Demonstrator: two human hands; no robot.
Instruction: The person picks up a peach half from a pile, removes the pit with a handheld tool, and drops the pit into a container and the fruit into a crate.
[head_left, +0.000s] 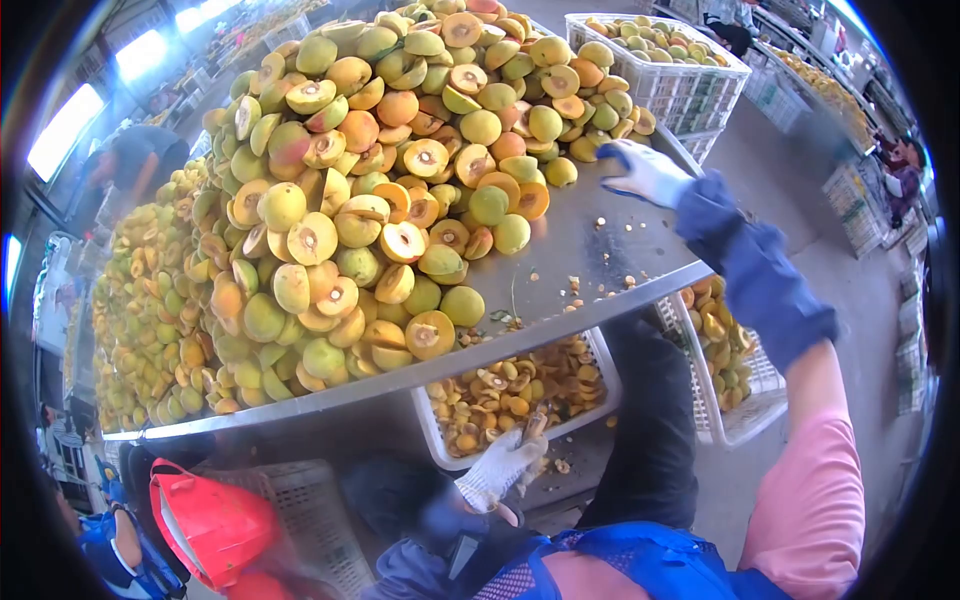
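My right hand (pixel 645 174), in a white and blue glove, reaches over the metal table (pixel 590 258). Its fingers are curved and apart, with no fruit visible in them. Just left of it rises a big heap of yellow-green peaches (pixel 370 190), many cut in half with the stones showing. Low in the view, my left hand (pixel 497 468), in a white knit glove, is closed around a short tool with a brownish end (pixel 536 424); its working part cannot be made out. Beneath that hand, a white crate (pixel 606 372) holds peach pieces and scraps.
Another white crate (pixel 712 400) of peach halves stands below the table on the right. A filled crate stack (pixel 660 95) is behind the table. At lower left are a red plastic container (pixel 215 525) and a pale crate (pixel 320 520). Other people work around the hall.
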